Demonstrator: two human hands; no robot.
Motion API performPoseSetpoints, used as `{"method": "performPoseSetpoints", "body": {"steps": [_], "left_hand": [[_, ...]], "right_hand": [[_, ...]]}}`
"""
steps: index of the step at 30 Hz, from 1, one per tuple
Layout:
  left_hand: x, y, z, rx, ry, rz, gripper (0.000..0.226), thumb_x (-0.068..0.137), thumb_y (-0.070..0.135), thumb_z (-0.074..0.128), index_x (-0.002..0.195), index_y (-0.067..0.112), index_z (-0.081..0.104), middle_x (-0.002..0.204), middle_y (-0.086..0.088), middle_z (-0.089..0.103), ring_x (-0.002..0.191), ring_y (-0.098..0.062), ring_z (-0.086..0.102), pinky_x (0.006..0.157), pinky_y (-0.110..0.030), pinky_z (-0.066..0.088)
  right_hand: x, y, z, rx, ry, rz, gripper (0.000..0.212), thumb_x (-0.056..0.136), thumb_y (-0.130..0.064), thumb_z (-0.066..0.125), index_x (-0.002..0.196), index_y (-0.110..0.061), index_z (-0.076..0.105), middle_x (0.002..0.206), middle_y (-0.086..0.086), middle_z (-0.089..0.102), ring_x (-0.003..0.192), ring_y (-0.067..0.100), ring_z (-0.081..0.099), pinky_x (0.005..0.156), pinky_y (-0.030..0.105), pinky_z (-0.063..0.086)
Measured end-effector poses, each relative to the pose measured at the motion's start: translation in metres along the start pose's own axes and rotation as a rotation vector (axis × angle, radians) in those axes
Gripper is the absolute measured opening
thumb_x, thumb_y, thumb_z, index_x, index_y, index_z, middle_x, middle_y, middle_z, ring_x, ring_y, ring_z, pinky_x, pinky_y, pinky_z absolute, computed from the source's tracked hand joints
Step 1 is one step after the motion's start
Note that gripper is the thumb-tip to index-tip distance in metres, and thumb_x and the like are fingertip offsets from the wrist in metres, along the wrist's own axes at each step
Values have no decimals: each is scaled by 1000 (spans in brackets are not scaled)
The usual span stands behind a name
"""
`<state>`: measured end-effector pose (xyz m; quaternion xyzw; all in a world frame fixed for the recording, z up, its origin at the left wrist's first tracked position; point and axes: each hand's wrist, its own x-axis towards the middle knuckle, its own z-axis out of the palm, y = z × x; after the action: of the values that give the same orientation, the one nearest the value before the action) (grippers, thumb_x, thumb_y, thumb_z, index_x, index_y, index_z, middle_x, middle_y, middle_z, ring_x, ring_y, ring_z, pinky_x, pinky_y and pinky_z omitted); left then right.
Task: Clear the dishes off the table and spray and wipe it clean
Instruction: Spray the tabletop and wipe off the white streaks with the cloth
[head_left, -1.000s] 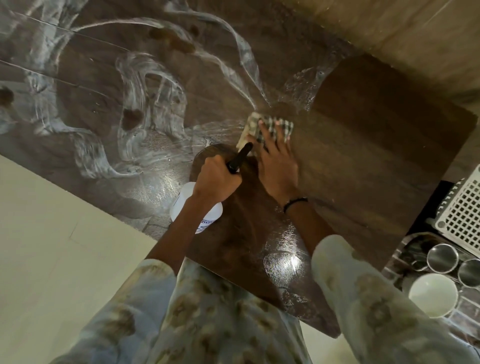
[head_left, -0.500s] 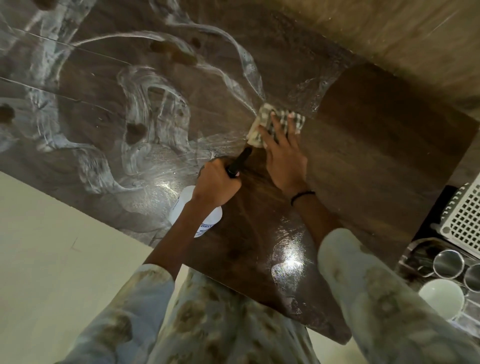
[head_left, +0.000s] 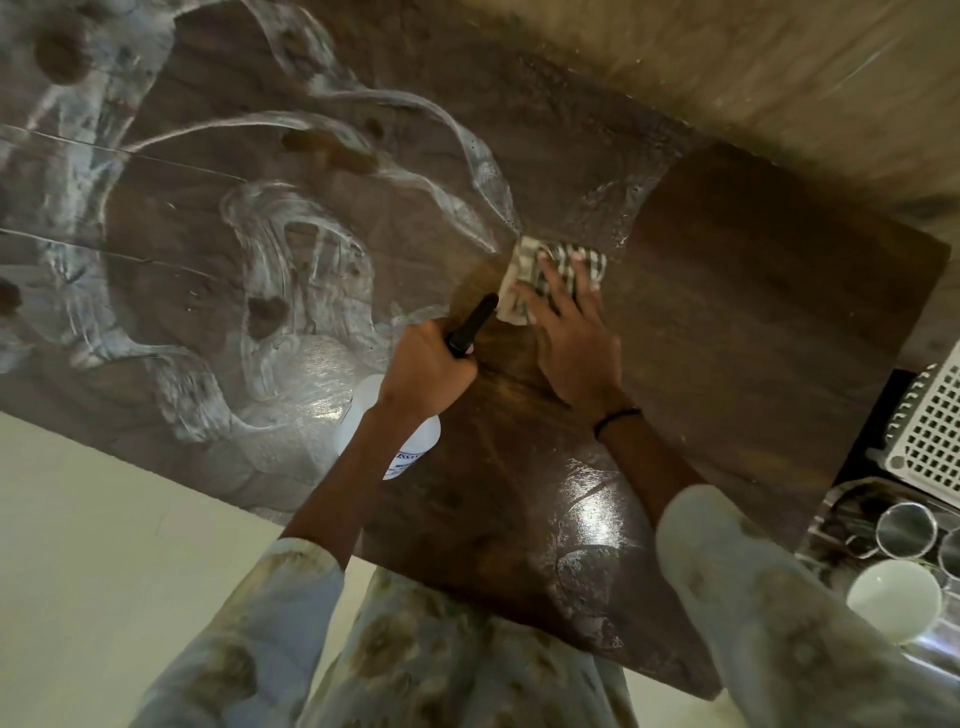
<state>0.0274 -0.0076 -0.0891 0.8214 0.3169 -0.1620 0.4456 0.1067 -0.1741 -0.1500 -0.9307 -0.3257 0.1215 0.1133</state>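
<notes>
From my remote seat I looked straight down on a dark wooden counter (head_left: 753, 312). At centre frame the right hand (head_left: 576, 348) lay flat on a checked cloth (head_left: 550, 275), its fingers (head_left: 553, 278) straight and spread, pressing the cloth onto the wood. Just left of it, the left hand (head_left: 423, 366) was curled round the black head of a spray bottle (head_left: 395, 426), whose black nozzle pointed up-frame and ended just beside the cloth's lower left corner. The white bottle body hung below the wrist, mostly hidden by the forearm; its label was too blurred for me to read. White foamy swirls (head_left: 280, 244) covered the left and upper-left part of the counter, while the right part showed bare brown wood. A wet sheen (head_left: 587, 499) glared at lower centre. A black band (head_left: 618, 418) circled the right wrist. At the lower right edge sat what seemed to be a tray, with steel cups (head_left: 906, 530) and a white bowl (head_left: 893, 600), below a white lattice basket (head_left: 930, 431).
</notes>
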Motion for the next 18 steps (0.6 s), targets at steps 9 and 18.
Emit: {"method": "performPoseSetpoints", "body": {"steps": [9, 18], "left_hand": [[25, 34, 12, 40, -101, -11, 18, 72, 14, 60, 82, -1, 63, 58, -6, 54, 54, -26, 52, 50, -29, 39], [50, 85, 41, 98, -174, 34, 11, 78, 14, 63, 83, 5, 59, 62, 1, 49, 66, -24, 56, 60, -31, 43]], "right_hand": [[-35, 14, 13, -89, -93, -342, 60, 82, -14, 66, 138, -28, 46, 154, 7, 34, 144, 35, 23, 113, 51, 32], [-35, 69, -14, -58, -47, -9, 51, 96, -24, 49, 145, -33, 37, 158, 1, 24, 147, 30, 14, 111, 48, 36]]}}
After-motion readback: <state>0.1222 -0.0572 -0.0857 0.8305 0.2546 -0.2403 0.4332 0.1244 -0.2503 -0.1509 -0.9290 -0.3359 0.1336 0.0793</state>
